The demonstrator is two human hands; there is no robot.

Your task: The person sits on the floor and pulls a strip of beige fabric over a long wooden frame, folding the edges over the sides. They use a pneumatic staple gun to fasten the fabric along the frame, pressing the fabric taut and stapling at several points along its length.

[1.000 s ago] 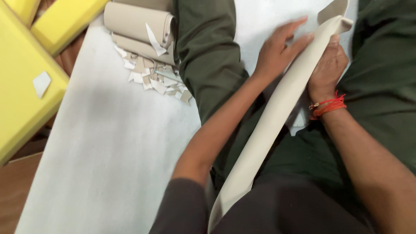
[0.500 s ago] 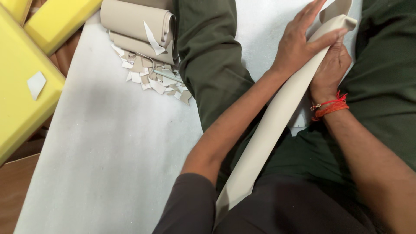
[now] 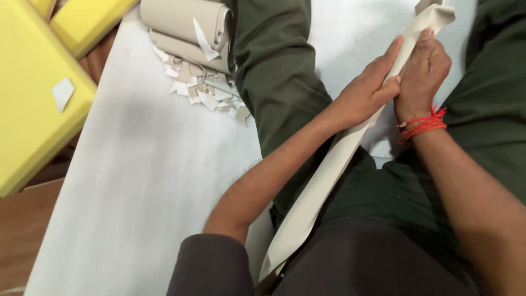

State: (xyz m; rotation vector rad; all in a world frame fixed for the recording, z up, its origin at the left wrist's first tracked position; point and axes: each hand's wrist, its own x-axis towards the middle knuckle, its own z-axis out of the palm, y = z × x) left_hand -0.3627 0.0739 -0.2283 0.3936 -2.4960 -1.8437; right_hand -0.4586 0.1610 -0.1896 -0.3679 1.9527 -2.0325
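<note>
Both hands, left hand [image 3: 367,90] and right hand [image 3: 419,71], pinch the long beige strip [image 3: 329,175] at upper right; uneven pressure could probably crease it or skew the fold.

Bright, even light – soft shadows, slight blur

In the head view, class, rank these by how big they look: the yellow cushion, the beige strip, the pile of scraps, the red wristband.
1. Yellow cushion
2. Beige strip
3. Scraps
4. Wristband

Craft or upholstery workshop: floor-level white work sheet [image 3: 126,181], yellow foam blocks [image 3: 33,104], beige material rolls [image 3: 186,27], cut scraps [image 3: 203,96].
</note>
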